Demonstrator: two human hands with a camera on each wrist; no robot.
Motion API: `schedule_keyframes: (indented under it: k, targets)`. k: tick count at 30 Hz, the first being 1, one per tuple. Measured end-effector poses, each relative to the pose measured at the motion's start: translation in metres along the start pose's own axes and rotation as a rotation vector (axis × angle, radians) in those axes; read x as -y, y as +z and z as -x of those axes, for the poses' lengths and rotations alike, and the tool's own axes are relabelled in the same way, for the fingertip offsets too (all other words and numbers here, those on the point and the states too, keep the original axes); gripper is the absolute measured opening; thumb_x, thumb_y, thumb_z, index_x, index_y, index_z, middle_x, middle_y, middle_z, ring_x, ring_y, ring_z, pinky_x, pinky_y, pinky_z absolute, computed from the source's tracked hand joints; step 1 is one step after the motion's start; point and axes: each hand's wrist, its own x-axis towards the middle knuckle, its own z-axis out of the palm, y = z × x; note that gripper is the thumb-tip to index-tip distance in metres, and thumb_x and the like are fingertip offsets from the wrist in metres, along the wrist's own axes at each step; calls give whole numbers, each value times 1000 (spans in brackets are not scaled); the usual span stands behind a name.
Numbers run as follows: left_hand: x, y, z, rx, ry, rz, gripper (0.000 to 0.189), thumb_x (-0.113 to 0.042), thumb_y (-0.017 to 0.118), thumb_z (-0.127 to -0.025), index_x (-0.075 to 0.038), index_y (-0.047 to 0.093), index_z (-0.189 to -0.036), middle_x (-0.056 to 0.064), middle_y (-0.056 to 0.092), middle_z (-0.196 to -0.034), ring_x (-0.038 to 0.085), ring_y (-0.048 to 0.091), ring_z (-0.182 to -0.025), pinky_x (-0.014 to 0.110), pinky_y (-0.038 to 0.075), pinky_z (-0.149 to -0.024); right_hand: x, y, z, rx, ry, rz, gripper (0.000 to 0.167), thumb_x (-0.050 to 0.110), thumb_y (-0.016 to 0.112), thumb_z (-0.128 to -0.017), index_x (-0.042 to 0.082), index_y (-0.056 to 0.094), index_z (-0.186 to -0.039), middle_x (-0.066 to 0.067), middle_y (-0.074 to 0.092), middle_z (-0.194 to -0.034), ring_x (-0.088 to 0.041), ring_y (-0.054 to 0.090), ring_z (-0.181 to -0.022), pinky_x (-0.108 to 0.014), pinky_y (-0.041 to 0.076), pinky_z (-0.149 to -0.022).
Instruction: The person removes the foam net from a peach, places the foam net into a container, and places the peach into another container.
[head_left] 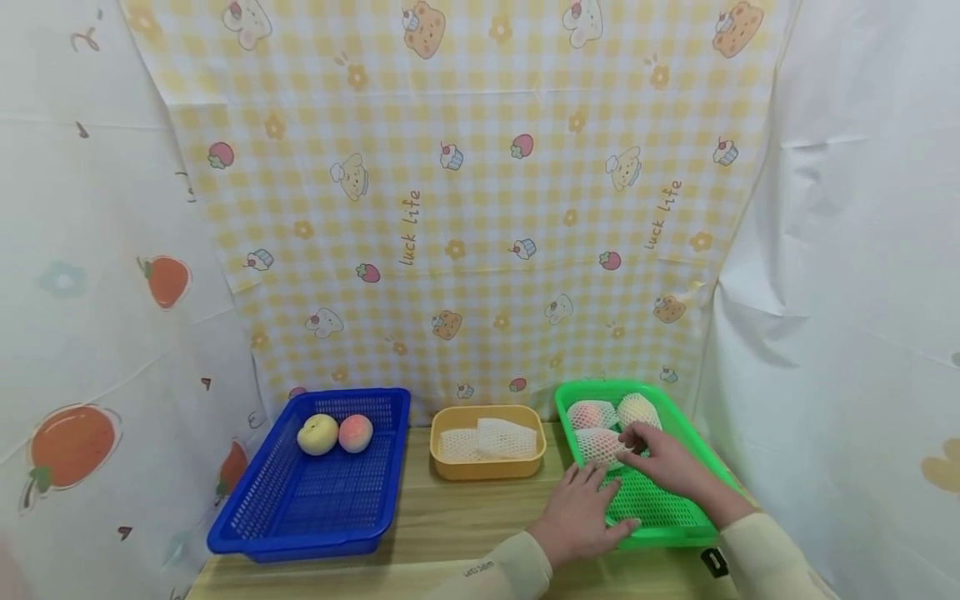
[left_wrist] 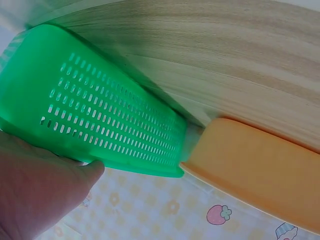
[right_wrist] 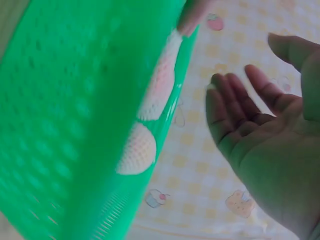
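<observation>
Three peaches in white foam nets sit at the far end of the green basket (head_left: 667, 537): a pinkish one (head_left: 588, 414), a yellowish one (head_left: 637, 408) and a nearer one (head_left: 596, 447). My left hand (head_left: 577, 517) lies over the basket's left rim, its fingertips right at the nearer netted peach. In the left wrist view its thumb (left_wrist: 92, 172) shows beside the rim. Above the basket, my right hand (head_left: 663, 462) is close to that same peach. The right wrist view shows the right hand (right_wrist: 265, 130) with loosely bent fingers and nothing in them.
On the left stands a blue basket (head_left: 386, 500) with a yellow peach (head_left: 318, 434) and a pink peach (head_left: 356, 433). Between the baskets, a yellow-orange box (head_left: 487, 472) holds white foam nets (head_left: 506, 438). A checked cloth (head_left: 480, 292) hangs behind the wooden table (head_left: 442, 517).
</observation>
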Motion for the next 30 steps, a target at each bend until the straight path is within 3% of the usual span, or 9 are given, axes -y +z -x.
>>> schedule_keyframes:
  k: [6,12,16,20,24,30]
  targets:
    - [3,-2,1,-19,-1,-7,77,-76,29,-111,-28,48,-169,0,34,-178,21,28,-166,48,27,-133,-15,-2,-35,73,-66,249,52,19,85,-99,-6,62,-139,-26,65,-135,-49,64,-123,-62,57,-99]
    - [7,-2,4,-15,-1,11,83,-79,18,-110,-29,47,-169,-1,35,-178,20,27,-166,47,27,-133,-34,7,-63,168,-104,380,72,30,87,-96,-4,57,-152,-32,59,-149,-56,56,-136,-69,52,-104]
    - [9,4,3,-25,13,43,84,-79,16,-109,-29,47,-169,-1,36,-177,20,25,-166,46,24,-134,-44,13,-72,220,-122,413,74,33,88,-95,-3,57,-151,-35,56,-148,-60,52,-136,-71,52,-102]
    - [5,-2,3,-19,22,4,80,-76,23,-111,-28,49,-168,1,39,-176,21,29,-165,47,29,-132,-48,18,-77,228,-106,405,75,34,91,-92,-2,58,-150,-37,54,-150,-63,49,-139,-73,51,-103]
    - [2,-3,2,-20,24,-17,79,-77,24,-111,-27,50,-167,0,41,-174,21,30,-165,47,30,-132,-49,24,-81,255,-108,409,75,33,94,-90,0,61,-149,-32,57,-150,-59,51,-140,-72,50,-106]
    - [0,-1,3,-16,17,-18,79,-77,21,-110,-30,51,-167,-2,39,-175,19,27,-166,45,28,-133,-56,37,-84,288,-149,502,70,34,95,-89,5,64,-145,-23,63,-140,-50,61,-131,-64,55,-104]
